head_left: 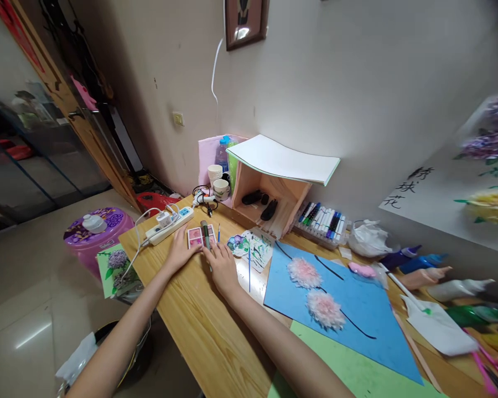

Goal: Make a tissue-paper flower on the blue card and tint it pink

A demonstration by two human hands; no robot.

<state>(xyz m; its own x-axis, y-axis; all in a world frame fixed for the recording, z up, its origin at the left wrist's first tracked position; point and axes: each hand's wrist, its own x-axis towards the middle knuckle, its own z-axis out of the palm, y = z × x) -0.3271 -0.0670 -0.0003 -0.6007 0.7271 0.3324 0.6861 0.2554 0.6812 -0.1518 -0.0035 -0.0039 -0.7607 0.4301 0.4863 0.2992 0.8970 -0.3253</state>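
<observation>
My left hand lies flat on the wooden table, its fingertips touching a small pink paint palette. My right hand rests beside it with fingers stretched toward a thick green-handled brush that lies across the palette. A thin blue brush lies just right of the palette. Further right is a paint-smeared white sheet, then a blue sheet bearing two pink paper flowers with dark stems.
A white power strip with plugs sits at the table's left corner. Paper cups, a wooden box under a white pad, a marker tray, paint bottles and a green sheet surround the work. A purple stool stands on the floor.
</observation>
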